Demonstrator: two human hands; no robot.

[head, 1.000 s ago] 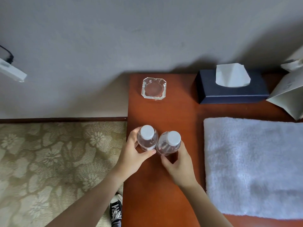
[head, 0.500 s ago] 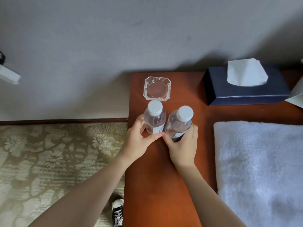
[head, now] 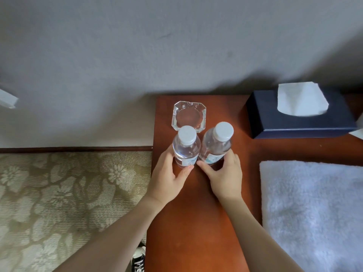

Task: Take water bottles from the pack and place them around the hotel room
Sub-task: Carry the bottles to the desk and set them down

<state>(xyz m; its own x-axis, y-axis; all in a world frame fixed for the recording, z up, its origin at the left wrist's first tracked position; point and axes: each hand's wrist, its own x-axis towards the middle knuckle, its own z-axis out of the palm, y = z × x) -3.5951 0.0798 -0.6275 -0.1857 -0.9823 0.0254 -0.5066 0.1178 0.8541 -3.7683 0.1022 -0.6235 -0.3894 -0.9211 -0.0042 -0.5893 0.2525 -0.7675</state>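
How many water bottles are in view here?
2. The left bottle stands in the left hand, just before the ashtray; the right bottle beside it, in the right hand. None seems hidden.

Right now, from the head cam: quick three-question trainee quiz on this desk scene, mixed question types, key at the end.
1. True or false: both water bottles wear white caps.
2. What lies directly behind the left bottle? A) tissue box B) glass ashtray C) towel
3. Fill in: the white towel lies to the ____ of the right hand.

Key: 1 true. 2 B, the glass ashtray; the tissue box sits further right. 3 right. The left hand grips the left bottle, the right hand the right bottle.
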